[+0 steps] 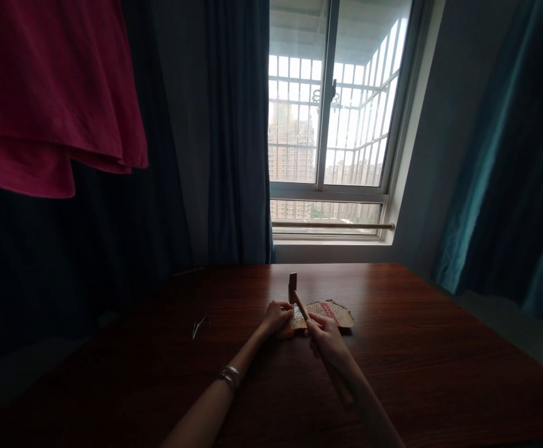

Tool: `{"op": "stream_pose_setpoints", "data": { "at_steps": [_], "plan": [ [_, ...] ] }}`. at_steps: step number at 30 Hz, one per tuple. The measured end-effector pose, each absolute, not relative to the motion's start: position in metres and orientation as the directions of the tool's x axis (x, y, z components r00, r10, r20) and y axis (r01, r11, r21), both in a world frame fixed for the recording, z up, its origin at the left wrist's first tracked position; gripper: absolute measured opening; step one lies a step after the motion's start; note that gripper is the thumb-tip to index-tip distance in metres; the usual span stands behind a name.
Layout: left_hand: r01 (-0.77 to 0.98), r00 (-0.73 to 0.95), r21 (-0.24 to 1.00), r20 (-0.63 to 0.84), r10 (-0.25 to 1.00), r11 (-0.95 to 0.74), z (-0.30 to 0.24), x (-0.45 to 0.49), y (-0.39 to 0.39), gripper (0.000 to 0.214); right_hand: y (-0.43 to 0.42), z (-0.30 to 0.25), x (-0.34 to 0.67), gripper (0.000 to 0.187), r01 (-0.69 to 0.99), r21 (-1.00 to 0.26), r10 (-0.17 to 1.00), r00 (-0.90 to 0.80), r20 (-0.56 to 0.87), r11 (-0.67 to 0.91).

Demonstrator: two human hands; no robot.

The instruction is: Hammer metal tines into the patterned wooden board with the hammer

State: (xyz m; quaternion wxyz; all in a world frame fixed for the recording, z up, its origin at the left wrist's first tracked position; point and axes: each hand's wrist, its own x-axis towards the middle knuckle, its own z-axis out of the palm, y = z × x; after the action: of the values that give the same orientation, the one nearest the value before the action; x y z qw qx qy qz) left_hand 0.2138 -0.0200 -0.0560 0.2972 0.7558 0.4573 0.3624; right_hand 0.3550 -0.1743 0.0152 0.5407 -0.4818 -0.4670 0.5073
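My right hand [329,341] is wrapped round the wooden handle of a hammer [300,303], whose dark head is raised just above my left fingers. My left hand [278,316] is closed in a pinch, with a thin upright nail [293,307] at its fingertips under the hammer head. Whether the head touches the nail I cannot tell. Beneath both hands lies a flat tan piece [341,315] covered in dark dots, with a red band across it and a jagged far edge. My hands hide part of its near side.
Several thin metal nails [199,325] lie loose to the left on the brown wooden table [159,386]. Behind the table are a barred window [327,124] and blue curtains [238,137]. A pink cloth [56,93] hangs at upper left.
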Motion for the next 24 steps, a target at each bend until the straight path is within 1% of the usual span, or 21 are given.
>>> {"op": "stream_pose_setpoints", "data": {
  "at_steps": [4,9,12,15,19,21,24],
  "plan": [
    [0.454,0.329,0.787,0.289,0.899,-0.418,-0.056,0.213,-0.020,0.023,-0.175,0.017,0.354,0.056,-0.106,-0.993,0.998,0.050,0.042,0.047],
    [0.479,0.323,0.777,0.276,0.905,-0.408,-0.057,0.214,-0.020,0.024,-0.176,0.018,0.352,0.054,-0.094,-0.995,0.999,0.046,0.017,0.021],
    [0.472,0.326,0.783,0.272,0.905,-0.406,-0.057,0.214,-0.019,0.024,-0.177,0.021,0.351,0.052,-0.086,-0.996,0.998,0.051,0.033,0.037],
    [0.446,0.342,0.794,0.276,0.898,-0.413,-0.058,0.214,-0.018,0.025,-0.178,0.022,0.351,0.055,-0.116,-0.992,0.997,0.063,0.038,0.045],
    [0.465,0.345,0.781,0.273,0.898,-0.416,-0.062,0.214,-0.015,0.026,-0.178,0.016,0.350,0.061,-0.113,-0.994,0.998,0.064,-0.005,0.002],
    [0.465,0.345,0.780,0.277,0.897,-0.419,-0.063,0.214,-0.015,0.026,-0.178,0.012,0.351,0.061,-0.129,-0.992,0.998,0.063,-0.012,-0.004],
    [0.438,0.370,0.793,0.271,0.889,-0.424,-0.063,0.213,-0.014,0.026,-0.181,0.010,0.354,0.059,-0.171,-0.985,0.998,0.059,0.018,0.028]
  ]
}}
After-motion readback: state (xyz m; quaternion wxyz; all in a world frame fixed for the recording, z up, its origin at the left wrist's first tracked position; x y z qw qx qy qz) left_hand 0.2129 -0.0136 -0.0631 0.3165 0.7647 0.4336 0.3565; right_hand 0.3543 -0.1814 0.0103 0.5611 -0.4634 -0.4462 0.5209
